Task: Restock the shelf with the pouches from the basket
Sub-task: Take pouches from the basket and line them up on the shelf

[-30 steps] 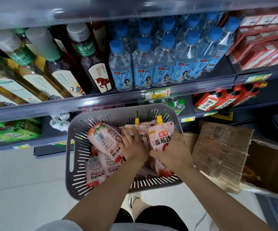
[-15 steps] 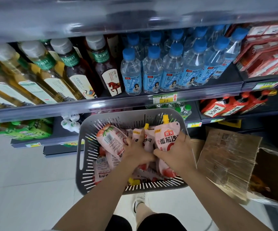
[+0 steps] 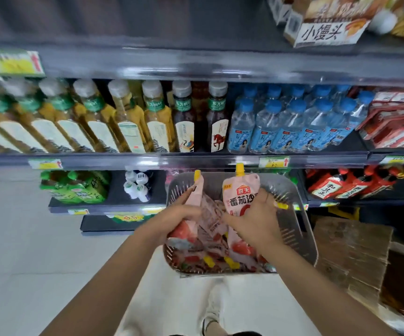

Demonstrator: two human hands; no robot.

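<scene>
Early stage. Left hand (image 3: 184, 220) fingers clench a pink yellow-capped spout pouch (image 3: 196, 192); right hand (image 3: 254, 219) grasps a second pink pouch (image 3: 238, 197), both held over the grey slotted plastic basket (image 3: 300, 229). More loose pouches (image 3: 220, 259) lie inside. None seems shelved; target slot too blurred.

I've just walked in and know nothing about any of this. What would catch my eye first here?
Two hands meet in the grey basket at centre: the right hand holds a pink yellow-capped pouch upright, and the left hand grips another pouch beside it. On the shelf just above stand rows of blue-capped water bottles, with tea bottles to their left.
</scene>
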